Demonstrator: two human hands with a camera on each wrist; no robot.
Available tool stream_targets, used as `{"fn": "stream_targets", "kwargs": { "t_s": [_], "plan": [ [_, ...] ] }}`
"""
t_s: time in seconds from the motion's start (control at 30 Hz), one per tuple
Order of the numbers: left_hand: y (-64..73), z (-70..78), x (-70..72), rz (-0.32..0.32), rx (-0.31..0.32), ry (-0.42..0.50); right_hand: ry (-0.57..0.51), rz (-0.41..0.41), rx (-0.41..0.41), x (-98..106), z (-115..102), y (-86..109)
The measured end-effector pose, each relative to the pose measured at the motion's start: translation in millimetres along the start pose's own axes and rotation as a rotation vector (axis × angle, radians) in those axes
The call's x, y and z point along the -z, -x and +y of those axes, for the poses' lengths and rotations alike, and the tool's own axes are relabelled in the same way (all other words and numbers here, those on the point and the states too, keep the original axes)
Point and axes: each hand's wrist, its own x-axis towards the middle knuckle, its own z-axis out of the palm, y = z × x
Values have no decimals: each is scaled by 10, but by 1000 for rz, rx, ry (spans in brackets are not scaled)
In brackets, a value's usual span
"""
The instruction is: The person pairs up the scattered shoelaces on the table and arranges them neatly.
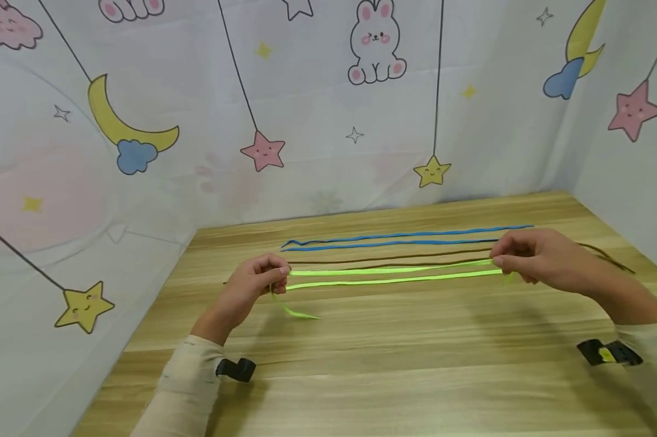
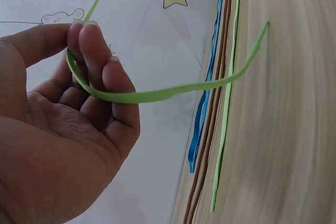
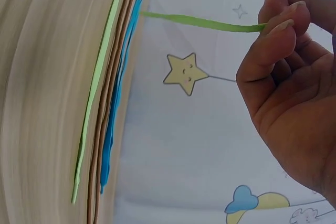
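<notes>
A bright green flat lace [image 1: 394,269] is stretched between my two hands above the table. My left hand [image 1: 254,279] pinches it between thumb and fingertips, and its loose end [image 2: 168,92] crosses the fingers and hangs free. At the other side my right hand [image 1: 541,258] pinches the lace too, with a short tail [image 3: 205,23] sticking out past the fingers. A second green lace [image 1: 394,280] lies straight on the wooden table, just below the held one in the head view.
Behind the green laces lie brown laces [image 1: 361,262] and blue laces [image 1: 415,235], roughly parallel, running left to right. The wood-grain table [image 1: 361,376] meets a white cloth backdrop [image 1: 317,164] printed with stars, moons and rabbits. Black bands [image 1: 235,369] circle the sleeves.
</notes>
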Motion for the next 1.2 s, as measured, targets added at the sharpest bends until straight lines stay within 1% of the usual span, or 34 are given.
{"fn": "stream_targets", "kwargs": {
  "t_s": [0.2,0.37,0.57,0.67,0.83,1.0,1.2],
  "plan": [
    [11,-53,134,10,43,-50,51,10,-43,104,116,25],
    [4,-96,201,20,77,-82,73,23,-63,165,245,46],
    [5,-167,265,2,112,-126,125,19,-125,217,382,66],
    [7,-207,285,-19,125,-166,151,5,-152,233,447,72],
    [-15,-253,294,-48,125,-232,155,-16,-175,251,553,78],
    [-30,-289,308,-72,130,-252,157,-36,-185,262,633,96],
    [-15,-329,331,-68,174,-281,159,-64,-196,258,708,102]
  ]
}}
